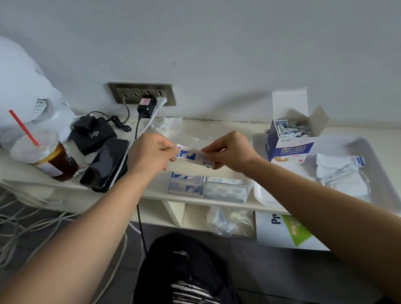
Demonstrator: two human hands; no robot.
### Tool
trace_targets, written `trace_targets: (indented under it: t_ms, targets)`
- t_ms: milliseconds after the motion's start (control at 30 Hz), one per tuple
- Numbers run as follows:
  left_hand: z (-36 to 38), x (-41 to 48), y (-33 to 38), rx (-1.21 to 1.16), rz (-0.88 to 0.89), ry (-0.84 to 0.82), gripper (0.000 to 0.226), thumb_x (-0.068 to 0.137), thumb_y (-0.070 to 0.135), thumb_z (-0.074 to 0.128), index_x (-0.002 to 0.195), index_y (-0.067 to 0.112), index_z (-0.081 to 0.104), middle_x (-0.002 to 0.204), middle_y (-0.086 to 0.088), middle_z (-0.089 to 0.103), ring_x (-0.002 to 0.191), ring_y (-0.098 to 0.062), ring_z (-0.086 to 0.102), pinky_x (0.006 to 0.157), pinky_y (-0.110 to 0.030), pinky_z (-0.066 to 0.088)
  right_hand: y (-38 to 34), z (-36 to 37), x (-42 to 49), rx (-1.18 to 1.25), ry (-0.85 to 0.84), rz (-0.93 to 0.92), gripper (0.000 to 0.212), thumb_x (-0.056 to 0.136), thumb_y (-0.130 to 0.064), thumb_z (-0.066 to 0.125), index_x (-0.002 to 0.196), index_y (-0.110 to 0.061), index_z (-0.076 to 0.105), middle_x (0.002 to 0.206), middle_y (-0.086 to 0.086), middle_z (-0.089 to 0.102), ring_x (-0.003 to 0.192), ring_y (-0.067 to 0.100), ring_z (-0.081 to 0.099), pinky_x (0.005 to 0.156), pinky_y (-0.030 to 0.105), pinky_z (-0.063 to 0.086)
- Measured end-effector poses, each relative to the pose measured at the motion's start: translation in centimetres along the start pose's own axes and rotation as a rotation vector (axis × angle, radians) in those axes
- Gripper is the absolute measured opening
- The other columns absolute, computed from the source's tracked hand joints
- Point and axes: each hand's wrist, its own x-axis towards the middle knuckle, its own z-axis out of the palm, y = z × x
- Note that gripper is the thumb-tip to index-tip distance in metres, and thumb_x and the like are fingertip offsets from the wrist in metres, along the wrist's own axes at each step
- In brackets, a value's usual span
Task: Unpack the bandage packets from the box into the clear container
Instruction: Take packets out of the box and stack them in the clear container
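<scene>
We hold one bandage packet (pixel 193 157) just above the clear container (pixel 224 189), left hand (pixel 148 155) and right hand (pixel 232 151) each pinching one end. The open box (pixel 290 144) stands just right of the container. Next, we judge: lower the packet in, release.

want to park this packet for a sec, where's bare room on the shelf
Bare: the tray floor right of the white wrappers, and the shelf behind the tray, right of the box. Crowded: the left end, with cup, phone, charger and cables.
</scene>
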Motion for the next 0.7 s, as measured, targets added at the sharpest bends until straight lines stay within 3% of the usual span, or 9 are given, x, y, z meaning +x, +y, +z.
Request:
trace_targets:
  t_ms: [67, 133, 200, 267, 333, 367, 500, 700]
  targets:
    - [-0.2, 0.3, -0.7, 0.057, -0.007, 0.075, 0.008, 0.081, 0.022, 0.070, 0.074, 0.022, 0.069, 0.073, 0.009, 0.070, 0.066, -0.013, 0.066, 0.069, -0.026, 0.053, -0.1, 0.6, 0.3, -0.023, -0.057, 0.051, 0.019, 0.080, -0.008, 0.075, 0.099, -0.006, 0.074, 0.084, 0.010, 0.073, 0.062, 0.018, 0.069, 0.067, 0.021, 0.059]
    - [-0.3, 0.6, -1.4, 0.100, -0.010, 0.105, 0.001, 0.083, 0.024, 0.068, 0.082, 0.025, 0.067, 0.081, 0.009, 0.067, 0.077, -0.012, 0.062, 0.069, -0.024, 0.045, -0.2, 1.4, 0.6, -0.047, -0.104, 0.093, 0.018, 0.080, -0.008, 0.075, 0.098, -0.005, 0.074, 0.087, 0.011, 0.073, 0.069, 0.023, 0.071, 0.071, 0.026, 0.059]
    - [-0.2, 0.8, -1.9, 0.130, -0.030, 0.081, 0.011, 0.082, 0.027, 0.068, 0.093, 0.025, 0.065, 0.084, 0.009, 0.063, 0.080, -0.013, 0.059, 0.069, -0.024, 0.040, -0.3, 2.3, 1.0, -0.085, -0.129, 0.129, 0.016, 0.081, -0.006, 0.074, 0.096, -0.006, 0.074, 0.088, 0.012, 0.074, 0.072, 0.025, 0.072, 0.073, 0.030, 0.060]
    - [0.2, 0.8, -2.4, 0.142, -0.040, 0.055, 0.019, 0.082, 0.027, 0.068, 0.099, 0.024, 0.063, 0.084, 0.008, 0.061, 0.080, -0.013, 0.058, 0.069, -0.024, 0.039, -0.2, 3.1, 1.4, -0.129, -0.133, 0.153, 0.012, 0.082, -0.005, 0.071, 0.093, -0.009, 0.074, 0.088, 0.011, 0.074, 0.068, 0.022, 0.071, 0.062, 0.026, 0.058]
    - [0.6, 0.9, -2.6, 0.145, -0.041, 0.048, 0.018, 0.083, 0.025, 0.067, 0.100, 0.023, 0.063, 0.084, 0.008, 0.062, 0.079, -0.013, 0.057, 0.068, -0.024, 0.038, -0.1, 3.6, 1.7, -0.188, -0.132, 0.163, 0.012, 0.083, -0.005, 0.069, 0.092, -0.012, 0.074, 0.086, 0.010, 0.074, 0.065, 0.020, 0.070, 0.044, 0.018, 0.047]
    - [0.8, 0.9, -2.6, 0.143, -0.038, 0.047, 0.016, 0.083, 0.023, 0.066, 0.099, 0.023, 0.064, 0.085, 0.008, 0.063, 0.078, -0.012, 0.057, 0.068, -0.024, 0.037, -0.1, 3.9, 1.8, -0.226, -0.131, 0.158, 0.012, 0.083, -0.006, 0.069, 0.091, -0.012, 0.074, 0.086, 0.009, 0.074, 0.065, 0.020, 0.070, 0.042, 0.016, 0.044]
    - [1.0, 1.0, -2.6, 0.146, -0.013, 0.055, 0.015, 0.082, 0.020, 0.064, 0.097, 0.021, 0.064, 0.084, 0.008, 0.063, 0.077, -0.012, 0.055, 0.066, -0.023, 0.036, 0.4, 4.6, 2.0, -0.374, -0.094, 0.083, 0.014, 0.080, -0.006, 0.070, 0.092, -0.012, 0.076, 0.093, 0.002, 0.073, 0.074, 0.012, 0.064, 0.064, 0.019, 0.049]
    - [1.0, 1.1, -2.7, 0.134, -0.006, 0.059, 0.015, 0.083, 0.019, 0.064, 0.097, 0.021, 0.064, 0.082, 0.009, 0.061, 0.076, -0.011, 0.054, 0.058, -0.022, 0.033, 0.4, 5.2, 2.4, -0.479, -0.100, 0.036, 0.019, 0.079, -0.004, 0.063, 0.089, -0.014, 0.074, 0.094, 0.004, 0.073, 0.085, 0.019, 0.068, 0.078, 0.031, 0.057]
